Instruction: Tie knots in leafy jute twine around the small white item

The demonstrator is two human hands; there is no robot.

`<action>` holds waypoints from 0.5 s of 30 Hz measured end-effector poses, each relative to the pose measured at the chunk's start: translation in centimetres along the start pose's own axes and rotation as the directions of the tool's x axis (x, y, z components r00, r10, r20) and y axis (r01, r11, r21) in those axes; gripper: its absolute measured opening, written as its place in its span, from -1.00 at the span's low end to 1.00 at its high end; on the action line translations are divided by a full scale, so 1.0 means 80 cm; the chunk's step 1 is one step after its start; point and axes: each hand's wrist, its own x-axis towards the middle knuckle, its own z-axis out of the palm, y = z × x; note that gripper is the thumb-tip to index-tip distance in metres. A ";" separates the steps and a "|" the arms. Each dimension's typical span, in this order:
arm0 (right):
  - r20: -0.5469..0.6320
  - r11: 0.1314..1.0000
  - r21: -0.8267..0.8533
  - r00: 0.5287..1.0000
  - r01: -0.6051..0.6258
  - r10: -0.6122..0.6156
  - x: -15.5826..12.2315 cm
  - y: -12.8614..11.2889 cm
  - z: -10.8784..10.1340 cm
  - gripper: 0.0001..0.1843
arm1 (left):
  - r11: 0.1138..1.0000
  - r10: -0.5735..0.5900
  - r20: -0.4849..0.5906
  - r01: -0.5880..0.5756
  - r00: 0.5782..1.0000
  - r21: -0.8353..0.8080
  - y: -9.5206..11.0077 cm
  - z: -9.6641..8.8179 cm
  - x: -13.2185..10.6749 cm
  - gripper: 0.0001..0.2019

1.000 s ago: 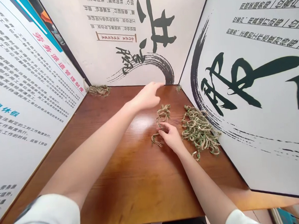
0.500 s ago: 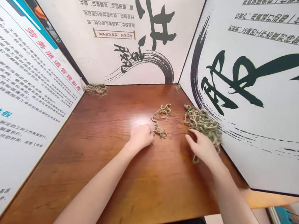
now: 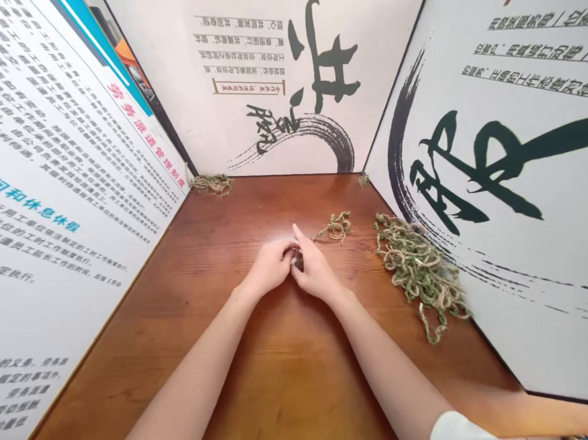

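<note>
- Left hand (image 3: pixel 271 269) low over the middle of a wooden surface (image 3: pixel 215 231), fingers (image 3: pixel 286 249) curled narrowly toward the right hand, tips at a small bit of twine (image 3: pixel 297 262)
- Right hand (image 3: pixel 317 272) just beside it, index finger (image 3: pixel 296 232) raised and straight, other fingers bent in toward the same bit of twine
- Grip on that bit impossible to tell, most of it hidden between the two hands
- Short tangled strand of green-flecked jute twine (image 3: pixel 335 227) just right of the hands, not touching them, flat on the surface
- Large loose heap of the same twine (image 3: pixel 419 272) farther right, along the foot of the right panel, one loop trailing toward the near side
- Small tuft of twine (image 3: pixel 211 184) in the far left corner of the surface, tiny tuft of twine (image 3: pixel 364 180) in the far right corner
- Bare forearms (image 3: pixel 185 399) reaching in from the near edge, white sleeve (image 3: pixel 456 432) at the right arm
- Upright printed panels (image 3: pixel 275 68) around the far sides, with Chinese text and black brush calligraphy
</note>
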 end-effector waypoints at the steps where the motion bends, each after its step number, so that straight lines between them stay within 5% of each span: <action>1: 0.011 0.999 -0.010 0.999 -0.037 0.037 0.002 0.009 0.004 -0.18 | 0.999 -0.043 -0.025 0.043 0.999 -0.012 -0.007 -0.001 0.001 -0.77; 6: -0.029 0.990 -0.119 0.997 -0.071 0.068 -0.008 0.036 -0.017 -0.65 | 0.887 -0.370 -0.072 0.329 0.926 -0.324 -0.029 -0.006 0.016 -0.79; 11: -0.308 0.940 -0.238 0.937 -0.246 0.167 -0.010 0.050 -0.032 -0.62 | 0.937 -0.253 -0.091 0.267 0.963 0.224 -0.018 -0.010 0.038 -0.76; 15: -0.487 0.966 -0.232 0.873 -0.116 -0.012 -0.004 0.022 -0.025 -0.59 | 0.843 -0.217 -0.030 0.203 0.976 0.498 -0.012 0.007 0.044 -0.70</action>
